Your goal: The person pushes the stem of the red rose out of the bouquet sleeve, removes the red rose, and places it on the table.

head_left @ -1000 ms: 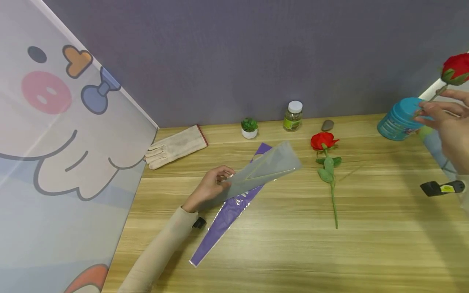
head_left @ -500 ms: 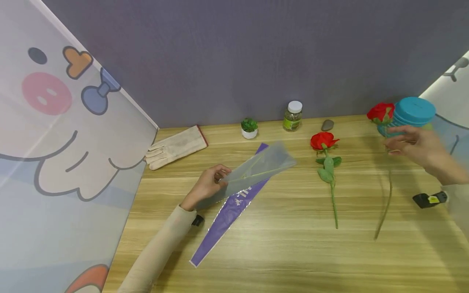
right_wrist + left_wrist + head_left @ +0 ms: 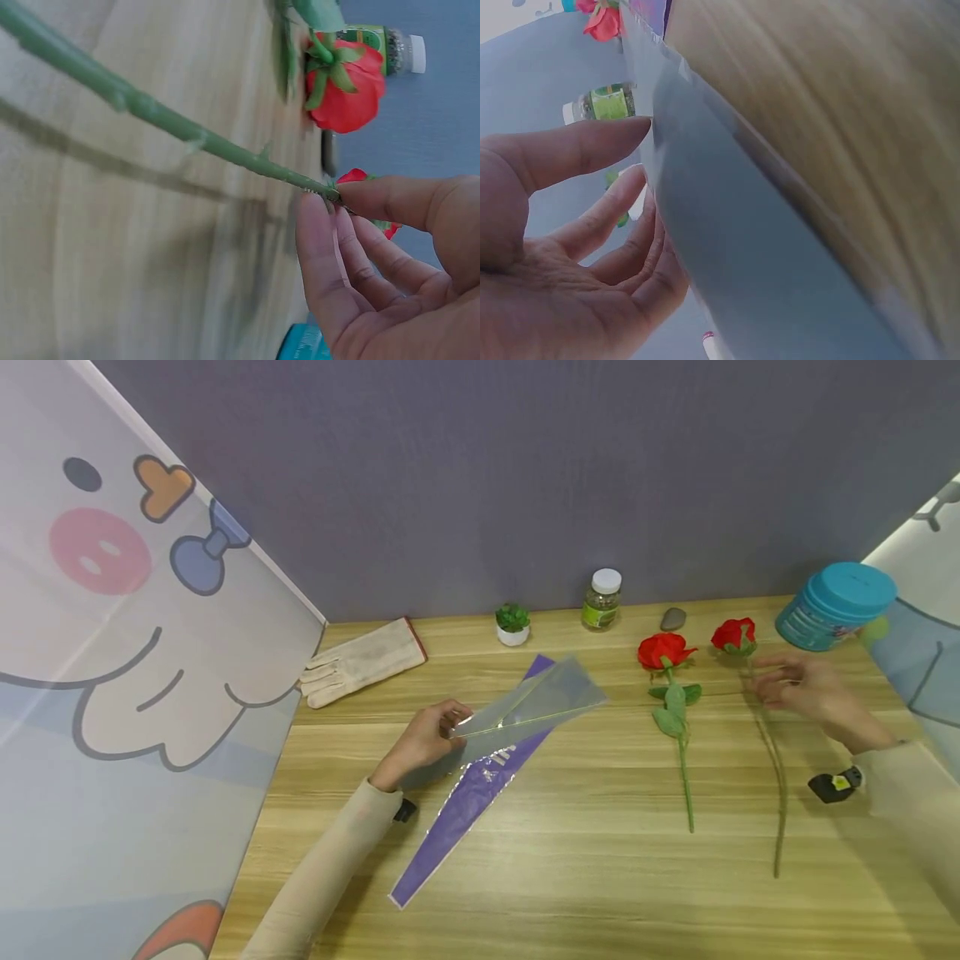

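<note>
My right hand (image 3: 802,695) pinches the stem of an artificial red rose (image 3: 734,637) between thumb and fingertips, just below the bloom. Its long green stem (image 3: 150,109) runs close over the table, casting a shadow. A second red rose (image 3: 663,651), with green leaves, lies on the table left of it. My left hand (image 3: 426,742) holds the edge of a translucent grey flower sleeve (image 3: 540,706) at thumb and fingertips, and the sleeve (image 3: 735,217) stretches away from the fingers. Partly covered by it, a purple sleeve (image 3: 453,810) with white lettering lies slantwise on the table.
Along the back stand a potted plant (image 3: 513,625), a lidded glass jar (image 3: 602,600), a grey stone (image 3: 672,619) and a blue tub (image 3: 836,606). A pale work glove (image 3: 363,662) lies back left. Walls border the wooden table (image 3: 570,877) behind and at both sides.
My right hand has brought the rose leftward and down from beside the blue tub, near the other rose. The left hand and the grey sleeve have shifted only slightly.
</note>
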The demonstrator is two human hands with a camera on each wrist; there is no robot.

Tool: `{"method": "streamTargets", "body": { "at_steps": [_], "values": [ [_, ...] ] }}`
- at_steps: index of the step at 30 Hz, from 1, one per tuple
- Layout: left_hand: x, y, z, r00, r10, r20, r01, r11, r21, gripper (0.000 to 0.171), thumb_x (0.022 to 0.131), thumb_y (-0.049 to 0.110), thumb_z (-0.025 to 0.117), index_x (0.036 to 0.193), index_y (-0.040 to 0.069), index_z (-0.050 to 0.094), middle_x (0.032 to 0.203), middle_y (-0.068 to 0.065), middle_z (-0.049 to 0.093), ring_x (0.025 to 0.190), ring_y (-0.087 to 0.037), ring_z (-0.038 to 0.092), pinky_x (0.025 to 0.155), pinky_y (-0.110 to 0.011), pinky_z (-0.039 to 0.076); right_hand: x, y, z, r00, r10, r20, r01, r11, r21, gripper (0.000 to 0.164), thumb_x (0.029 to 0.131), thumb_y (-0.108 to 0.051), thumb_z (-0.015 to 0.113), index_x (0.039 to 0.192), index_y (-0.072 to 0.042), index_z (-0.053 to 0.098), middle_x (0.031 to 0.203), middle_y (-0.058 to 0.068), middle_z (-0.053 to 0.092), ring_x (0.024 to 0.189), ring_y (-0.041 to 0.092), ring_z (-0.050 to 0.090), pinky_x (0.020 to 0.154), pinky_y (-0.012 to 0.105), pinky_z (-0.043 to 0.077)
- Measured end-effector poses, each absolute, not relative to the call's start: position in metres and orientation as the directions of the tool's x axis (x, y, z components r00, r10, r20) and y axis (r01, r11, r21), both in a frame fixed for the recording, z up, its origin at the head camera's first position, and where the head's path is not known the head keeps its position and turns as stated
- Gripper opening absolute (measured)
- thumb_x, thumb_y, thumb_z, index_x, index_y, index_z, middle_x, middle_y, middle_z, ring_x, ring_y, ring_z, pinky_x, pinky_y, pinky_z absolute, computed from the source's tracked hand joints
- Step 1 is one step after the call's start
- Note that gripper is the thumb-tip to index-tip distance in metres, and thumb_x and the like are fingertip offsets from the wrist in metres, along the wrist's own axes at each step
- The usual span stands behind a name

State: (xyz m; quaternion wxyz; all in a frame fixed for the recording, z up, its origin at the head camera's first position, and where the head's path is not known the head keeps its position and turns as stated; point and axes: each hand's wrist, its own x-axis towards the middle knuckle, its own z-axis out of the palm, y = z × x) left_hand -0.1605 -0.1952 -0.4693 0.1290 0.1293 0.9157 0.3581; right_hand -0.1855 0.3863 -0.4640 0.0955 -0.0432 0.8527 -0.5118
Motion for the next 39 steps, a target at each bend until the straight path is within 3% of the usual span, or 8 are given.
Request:
{"method": "streamTargets", "body": {
  "at_steps": [4, 12, 14, 24, 29, 31, 36, 39],
  "values": [
    [-0.160, -0.196, -0.469, -0.939, 0.315, -0.139, 0.141, 0.720, 0.680, 0.040, 0.086, 0.001, 0.080, 0.125, 0.006, 0.068, 0.112, -0.018, 0.073, 0.098, -0.031, 0.071, 0.090, -0.044, 0.059, -0.190, 0.383, -0.472, -0.974, -0.142, -0.178, 0.080, 0.521, -0.850, 0.028, 0.101, 0.001, 0.061, 0.126, -0.009, 0.054, 0.090, -0.030, 0.063, 0.080, -0.005, 0.067, 0.068, 0.023, 0.061],
    [-0.159, -0.199, -0.473, -0.940, 0.315, -0.132, 0.136, 0.700, 0.701, 0.041, 0.087, 0.004, 0.082, 0.125, 0.005, 0.068, 0.114, -0.017, 0.072, 0.101, -0.031, 0.070, 0.094, -0.046, 0.059, -0.191, 0.382, -0.486, -0.973, -0.121, -0.194, 0.101, 0.535, -0.839, 0.041, 0.103, 0.003, 0.054, 0.140, 0.014, 0.043, 0.089, -0.035, 0.061, 0.081, -0.008, 0.065, 0.069, 0.024, 0.063],
    [-0.160, -0.199, -0.473, -0.939, 0.320, -0.126, 0.144, 0.699, 0.701, 0.041, 0.087, 0.006, 0.082, 0.125, 0.004, 0.068, 0.115, -0.017, 0.073, 0.103, -0.033, 0.070, 0.096, -0.047, 0.059, -0.189, 0.381, -0.487, -0.974, -0.101, -0.201, 0.112, 0.554, -0.825, 0.050, 0.106, -0.004, 0.055, 0.147, 0.016, 0.036, 0.089, -0.036, 0.059, 0.081, -0.009, 0.064, 0.070, 0.023, 0.063],
    [-0.160, -0.200, -0.470, -0.935, 0.338, -0.106, 0.164, 0.680, 0.714, 0.049, 0.088, 0.010, 0.083, 0.132, 0.001, 0.064, 0.127, -0.019, 0.072, 0.117, -0.039, 0.069, 0.101, -0.050, 0.058, -0.185, 0.377, -0.479, -0.993, -0.079, -0.090, 0.023, 0.608, -0.794, 0.043, 0.100, -0.002, 0.062, 0.139, 0.013, 0.049, 0.093, -0.037, 0.058, 0.079, -0.011, 0.061, 0.064, 0.025, 0.061],
    [-0.157, -0.197, -0.463, -0.933, 0.356, 0.050, 0.276, 0.620, 0.735, 0.049, 0.089, 0.003, 0.080, 0.133, -0.004, 0.061, 0.129, -0.026, 0.068, 0.118, -0.045, 0.067, 0.100, -0.055, 0.057, -0.178, 0.361, -0.463, -0.992, -0.097, 0.076, -0.123, 0.756, -0.643, 0.036, 0.098, -0.010, 0.069, 0.129, 0.006, 0.062, 0.110, 0.014, 0.076, 0.081, -0.024, 0.047, 0.059, 0.015, 0.050],
    [-0.157, -0.195, -0.461, -0.926, 0.359, 0.120, 0.323, 0.585, 0.744, 0.047, 0.090, 0.001, 0.078, 0.134, -0.003, 0.061, 0.131, -0.027, 0.066, 0.120, -0.046, 0.065, 0.101, -0.058, 0.056, -0.174, 0.351, -0.457, -0.977, -0.137, 0.161, -0.206, 0.792, -0.574, 0.033, 0.096, -0.008, 0.072, 0.126, 0.005, 0.065, 0.119, 0.032, 0.070, 0.079, -0.012, 0.060, 0.059, 0.013, 0.046],
    [-0.154, -0.188, -0.453, -0.912, 0.356, 0.205, 0.379, 0.536, 0.754, 0.049, 0.093, 0.005, 0.077, 0.139, 0.002, 0.060, 0.141, -0.018, 0.063, 0.131, -0.040, 0.060, 0.108, -0.057, 0.053, -0.164, 0.316, -0.443, -0.921, -0.253, 0.297, -0.370, 0.808, -0.459, 0.035, 0.089, -0.001, 0.077, 0.123, 0.005, 0.067, 0.119, 0.030, 0.069, 0.092, 0.045, 0.072, 0.059, 0.025, 0.057],
    [-0.151, -0.182, -0.448, -0.890, 0.382, 0.249, 0.433, 0.534, 0.726, 0.055, 0.093, 0.011, 0.079, 0.143, 0.004, 0.058, 0.146, -0.014, 0.061, 0.136, -0.034, 0.058, 0.113, -0.053, 0.050, -0.157, 0.293, -0.435, -0.902, -0.305, 0.304, -0.417, 0.796, -0.439, 0.039, 0.089, -0.005, 0.080, 0.125, 0.005, 0.067, 0.121, 0.027, 0.068, 0.095, 0.046, 0.071, 0.067, 0.045, 0.062]
  ]
}}
